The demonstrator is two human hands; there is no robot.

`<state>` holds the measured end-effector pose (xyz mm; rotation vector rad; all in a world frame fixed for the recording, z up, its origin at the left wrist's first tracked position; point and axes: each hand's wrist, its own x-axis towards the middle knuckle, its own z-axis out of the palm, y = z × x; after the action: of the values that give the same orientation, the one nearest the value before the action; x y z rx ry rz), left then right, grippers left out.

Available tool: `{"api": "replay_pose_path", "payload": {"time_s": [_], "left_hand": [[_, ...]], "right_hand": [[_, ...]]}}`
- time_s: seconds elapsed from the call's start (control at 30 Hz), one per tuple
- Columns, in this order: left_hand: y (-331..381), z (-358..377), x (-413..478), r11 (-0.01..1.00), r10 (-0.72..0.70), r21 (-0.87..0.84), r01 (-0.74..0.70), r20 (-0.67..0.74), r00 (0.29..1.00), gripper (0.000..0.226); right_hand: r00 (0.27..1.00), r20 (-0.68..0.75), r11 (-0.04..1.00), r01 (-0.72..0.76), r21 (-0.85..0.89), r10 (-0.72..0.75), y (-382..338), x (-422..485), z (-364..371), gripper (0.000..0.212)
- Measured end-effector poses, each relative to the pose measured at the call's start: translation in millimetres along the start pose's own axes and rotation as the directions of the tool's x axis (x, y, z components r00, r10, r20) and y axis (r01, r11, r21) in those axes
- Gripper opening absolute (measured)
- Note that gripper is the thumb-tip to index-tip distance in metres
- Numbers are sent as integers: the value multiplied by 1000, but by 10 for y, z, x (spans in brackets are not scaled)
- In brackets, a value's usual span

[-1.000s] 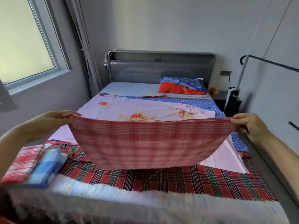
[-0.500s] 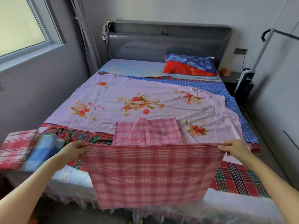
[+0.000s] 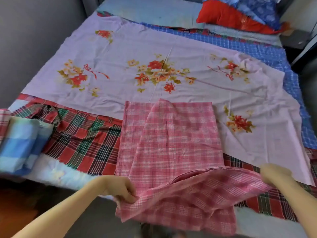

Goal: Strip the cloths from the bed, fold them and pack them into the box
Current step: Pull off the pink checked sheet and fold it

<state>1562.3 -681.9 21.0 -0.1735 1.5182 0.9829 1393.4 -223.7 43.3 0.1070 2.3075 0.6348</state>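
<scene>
A pink checked cloth lies half on the bed, its near part bunched and hanging over the foot edge. My left hand pinches its near left corner. My right hand, blurred, grips its near right edge. Under it lie a lilac floral sheet, a red-green tartan cloth and a blue checked sheet. A folded blue checked cloth sits at the bed's left foot corner on a folded red checked cloth. No box is in view.
A red pillow and a blue patterned pillow lie at the head of the bed on the right. A dark bedside table stands beyond the right edge. A grey wall runs along the left side.
The pink cloth, held stretched up in the air before, has come down onto the bed. Both hands have dropped and moved closer together, and the view has tilted down.
</scene>
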Motion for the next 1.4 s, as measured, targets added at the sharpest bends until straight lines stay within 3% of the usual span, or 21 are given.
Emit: {"api": "replay_pose_path", "payload": {"time_s": [0.1, 0.17, 0.2, 0.27, 0.3, 0.37, 0.43, 0.47, 0.6, 0.7, 0.8, 0.87, 0.9, 0.97, 1.0, 1.1, 1.2, 1.27, 1.33, 1.4], "left_hand": [[-1, 32, 364, 998, -13, 63, 4, 150, 989, 22], [4, -37, 508, 992, 46, 113, -61, 131, 990, 12], [-15, -121, 587, 991, 97, 87, -101, 47, 994, 10], [-124, -385, 791, 982, 122, -105, -154, -261, 958, 19], [-172, -531, 889, 976, 82, -147, -163, -445, 892, 23], [-257, -786, 1088, 985, -29, -139, -105, -724, 689, 23], [-314, -963, 1290, 971, -141, -222, -87, -829, 542, 24], [-341, -1028, 1392, 955, -188, -280, -101, -829, 526, 21], [-380, -1215, 1744, 914, -243, -379, -145, -798, 551, 17], [-281, -1242, 1850, 844, -162, -449, -294, -736, 657, 18], [-220, -1208, 1852, 789, -48, -497, -362, -636, 770, 19], [-175, -1160, 1815, 802, 23, -471, -368, -592, 806, 16], [-142, -1129, 1802, 833, 59, -418, -364, -586, 808, 14], [-72, -1052, 1819, 925, 116, -219, -310, -613, 782, 17], [-53, -1006, 1848, 962, 142, -87, -258, -649, 748, 21], [26, -874, 1959, 982, 190, 150, -117, -776, 601, 38], [74, -851, 2045, 989, 149, 127, -78, -834, 532, 46], [101, -848, 2105, 991, 129, 96, -90, -842, 523, 49], [108, -850, 2127, 993, 103, 52, -108, -830, 548, 48], [144, -843, 2147, 992, 102, 37, -122, -809, 579, 37]], "right_hand": [[998, -3, 991, -56, -125, 56, -382, 268, -91, 36], [996, -32, 986, -92, -138, 88, -696, 438, -221, 30], [996, -50, 988, -86, -125, 80, -878, 523, -310, 26], [985, -159, 990, 40, -136, -61, -1341, 729, -492, 25], [951, -260, 975, 120, -188, -167, -1577, 787, -608, 24], [867, -398, 952, 246, -183, -301, -2078, 880, -833, 22], [782, -503, 910, 414, -21, -368, -2586, 1016, -1047, 22], [760, -539, 876, 476, 81, -363, -2805, 1074, -1165, 25], [709, -571, 777, 602, 184, -414, -3631, 1375, -1621, 63], [717, -569, 826, 553, 111, -403, -3993, 1645, -1959, 75], [774, -503, 858, 501, 115, -385, -3985, 1736, -2106, 40], [758, -493, 778, 586, 227, -427, -3722, 1701, -2020, 14], [739, -490, 700, 643, 310, -462, -3504, 1664, -1925, 15], [708, -462, 568, 705, 425, -533, -2975, 1580, -1644, 32], [708, -426, 575, 706, 413, -564, -2713, 1570, -1453, 35], [774, -275, 752, 627, 206, -570, -2074, 1734, -809, 47], [841, -163, 809, 541, 231, -515, -1820, 1815, -513, 43], [868, -195, 733, 492, 470, -457, -1838, 1855, -510, 44], [898, -215, 561, 412, 718, -385, -1988, 1876, -586, 50], [924, -225, 437, 348, 829, -309, -2165, 1870, -674, 47]]}}
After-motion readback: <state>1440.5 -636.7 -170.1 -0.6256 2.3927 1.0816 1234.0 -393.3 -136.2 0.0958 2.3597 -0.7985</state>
